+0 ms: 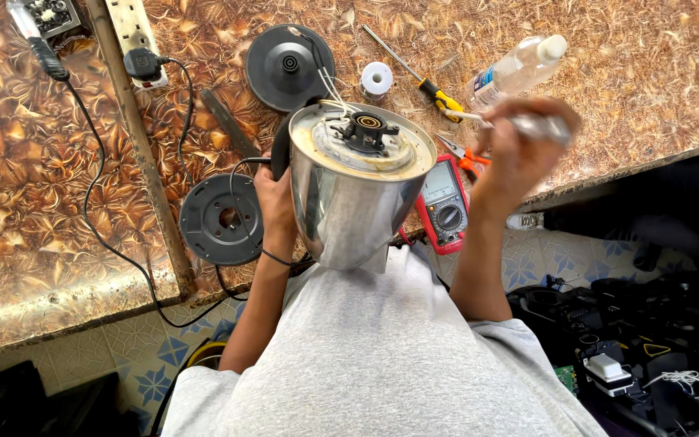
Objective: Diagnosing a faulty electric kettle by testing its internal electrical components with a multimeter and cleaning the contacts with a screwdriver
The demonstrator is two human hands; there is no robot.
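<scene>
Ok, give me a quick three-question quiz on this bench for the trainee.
1. True or false: the kettle is upside down, base exposed.
2. Which hand steadies the kettle: (a) left hand or (b) right hand?
3. What red device lies on the table right of the kettle?

Key: 1 true. 2 (a); the right hand holds a thin tool. 3 a multimeter.

A right hand (519,150) blurs around a slim silvery tool (527,124), its tip unreadable. The kettle (349,202) hides most of the left hand (275,194) and part of the red meter (444,202). A dark device (46,14) is cropped at the top edge.
</scene>
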